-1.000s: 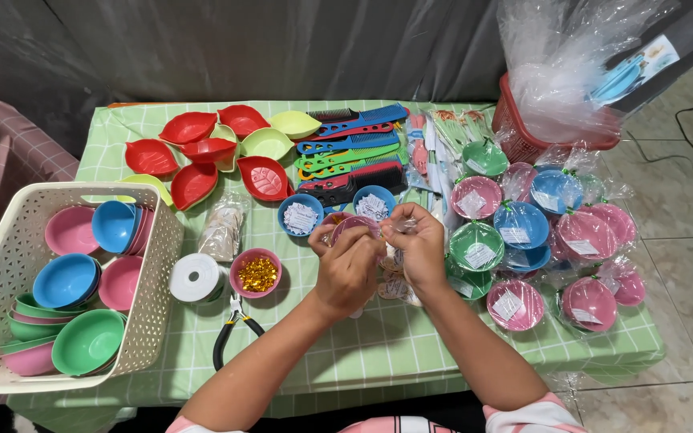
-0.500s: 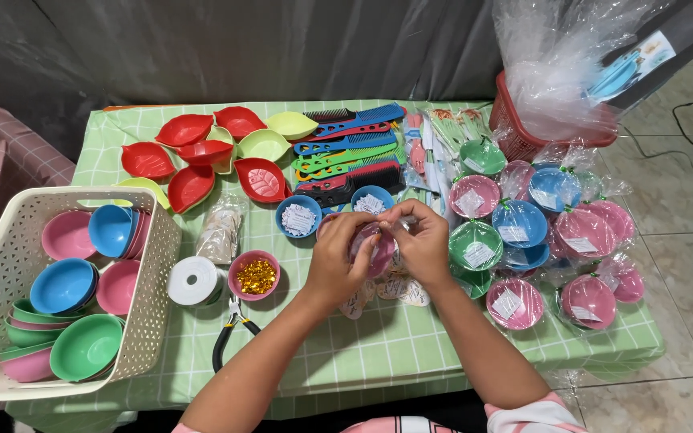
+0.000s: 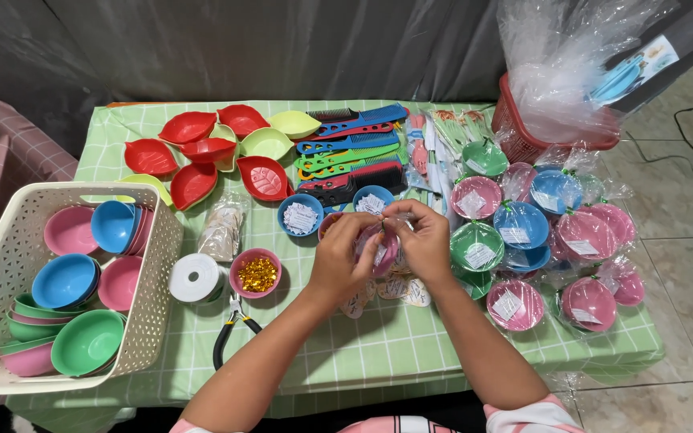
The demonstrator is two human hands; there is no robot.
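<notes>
Both my hands meet over the middle of the green checked table (image 3: pixel 378 345). My left hand (image 3: pixel 343 256) and my right hand (image 3: pixel 425 239) together grip a small pink bowl wrapped in clear plastic (image 3: pixel 382 245), fingers pinching the wrap at its top. Under my hands lie several small printed cards (image 3: pixel 399 290). A pink cup of gold bits (image 3: pixel 256 273) and a white spool (image 3: pixel 195 278) stand just left of my left hand.
A white basket (image 3: pixel 158 265) at the left holds pink, blue and green bowls. Red and yellow leaf dishes (image 3: pixel 202 152) and coloured combs (image 3: pixel 354 148) lie at the back. Wrapped bowls (image 3: pixel 555 232) crowd the right. Black-handled pliers (image 3: pixel 233 329) lie near the front. A red basket with plastic bags (image 3: pixel 523 136) stands back right.
My hands have drawn slightly nearer and lower with the wrapped bowl, fingers shifting on the plastic at its top. Nothing else has moved.
</notes>
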